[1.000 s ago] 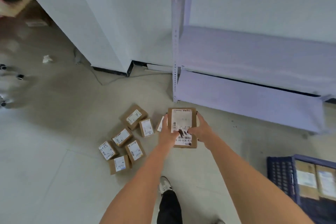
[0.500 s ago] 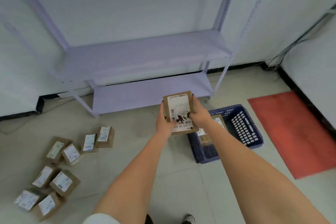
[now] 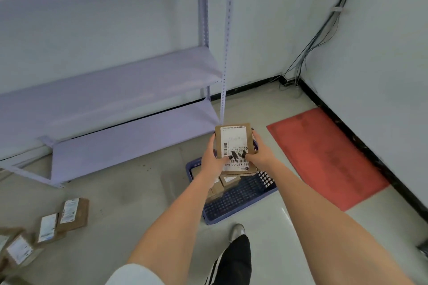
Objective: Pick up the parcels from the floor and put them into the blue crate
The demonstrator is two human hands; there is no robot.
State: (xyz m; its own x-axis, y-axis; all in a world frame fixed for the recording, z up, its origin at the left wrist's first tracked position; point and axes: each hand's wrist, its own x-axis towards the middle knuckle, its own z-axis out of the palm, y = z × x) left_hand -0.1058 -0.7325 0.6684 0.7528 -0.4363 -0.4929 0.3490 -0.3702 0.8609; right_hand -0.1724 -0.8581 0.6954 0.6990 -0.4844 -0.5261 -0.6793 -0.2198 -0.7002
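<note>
The left hand and right hand both grip one box in the middle of the frame, right above the blue crate. Next, I think, lower it in. More boxes wait at the lower left.

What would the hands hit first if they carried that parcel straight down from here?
Probably the parcels already lying in the blue crate, directly beneath the held parcel; the gap between them is unclear from this view.
</note>
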